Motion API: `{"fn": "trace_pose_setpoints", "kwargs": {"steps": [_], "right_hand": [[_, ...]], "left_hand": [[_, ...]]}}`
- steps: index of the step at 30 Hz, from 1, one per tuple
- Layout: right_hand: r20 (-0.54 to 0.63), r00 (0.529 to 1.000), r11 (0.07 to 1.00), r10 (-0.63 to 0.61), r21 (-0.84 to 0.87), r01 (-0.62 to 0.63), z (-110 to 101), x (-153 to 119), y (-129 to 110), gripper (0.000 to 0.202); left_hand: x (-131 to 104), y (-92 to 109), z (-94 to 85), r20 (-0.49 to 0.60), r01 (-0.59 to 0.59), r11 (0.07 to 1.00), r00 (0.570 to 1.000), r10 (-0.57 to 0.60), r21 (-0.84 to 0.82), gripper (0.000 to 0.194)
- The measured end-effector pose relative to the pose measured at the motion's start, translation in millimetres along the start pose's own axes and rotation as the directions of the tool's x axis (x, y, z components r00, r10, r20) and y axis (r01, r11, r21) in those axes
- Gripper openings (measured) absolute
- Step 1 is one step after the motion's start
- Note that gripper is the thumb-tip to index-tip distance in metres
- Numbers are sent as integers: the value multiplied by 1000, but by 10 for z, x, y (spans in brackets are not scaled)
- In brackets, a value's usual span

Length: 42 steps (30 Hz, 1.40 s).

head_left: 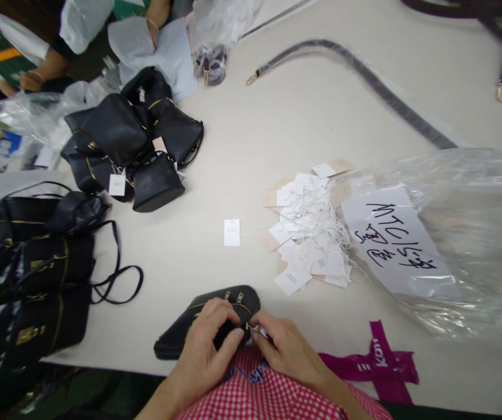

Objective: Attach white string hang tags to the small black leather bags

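A small black bag [181, 329] with gold zips and fittings lies at the table's front edge. My left hand [211, 338] rests over its right part, thumb and fingers closed on the bag. At the bag's right end, my right hand [281, 344] pinches something small and light at the gold zip end; what exactly is partly hidden by the fingers. One white tag [232, 232] lies alone beyond the bag. A heap of white tags with strings [306, 224] sits to the right of it.
Black bags pile up at the upper left [115, 131] and stand in a row at the left [58, 286]. A clear plastic bag with a handwritten sheet [397, 242] is at the right. A wrapped strap [365, 76] lies behind. Other people's hands [32, 80] are at the upper left.
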State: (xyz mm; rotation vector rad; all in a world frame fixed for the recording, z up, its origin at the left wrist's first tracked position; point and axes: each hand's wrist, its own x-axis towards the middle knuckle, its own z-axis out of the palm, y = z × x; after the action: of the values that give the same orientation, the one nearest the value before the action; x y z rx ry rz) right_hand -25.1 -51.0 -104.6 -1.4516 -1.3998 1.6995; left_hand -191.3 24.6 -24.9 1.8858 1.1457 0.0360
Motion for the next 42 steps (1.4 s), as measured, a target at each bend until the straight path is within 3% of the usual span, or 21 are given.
{"fn": "trace_pose_setpoints", "kwargs": {"steps": [5,10,16,20,28,32,36,42], "right_hand": [[2,1000,1000,-16,2,16,23,-12,24,12],[-42,999,998,4,69,-1,56,0,46,12],[-58,997,984,45,173,-34,40,16,21,12],[-112,991,959,74,279,-41,8,8,30,12],[-27,972,832,234,523,-186,100,11,72,13],[-10,971,807,241,557,-194,118,35,64,15],[3,975,823,220,536,-188,128,46,70,16],[15,979,826,203,535,-179,144,29,89,14]], "left_hand": [[6,-32,38,-6,-112,991,994,113,72,9],[-2,-44,71,-2,-143,988,990,143,63,11],[53,23,-51,84,51,997,995,-47,-50,21],[93,55,-76,104,36,997,994,-29,-61,20],[96,35,-72,102,71,995,993,-63,-75,27],[206,-20,-160,234,140,987,965,-118,-80,23],[327,-84,-253,430,55,998,902,-47,-8,26],[407,-124,-283,555,-88,996,829,65,15,25]]}}
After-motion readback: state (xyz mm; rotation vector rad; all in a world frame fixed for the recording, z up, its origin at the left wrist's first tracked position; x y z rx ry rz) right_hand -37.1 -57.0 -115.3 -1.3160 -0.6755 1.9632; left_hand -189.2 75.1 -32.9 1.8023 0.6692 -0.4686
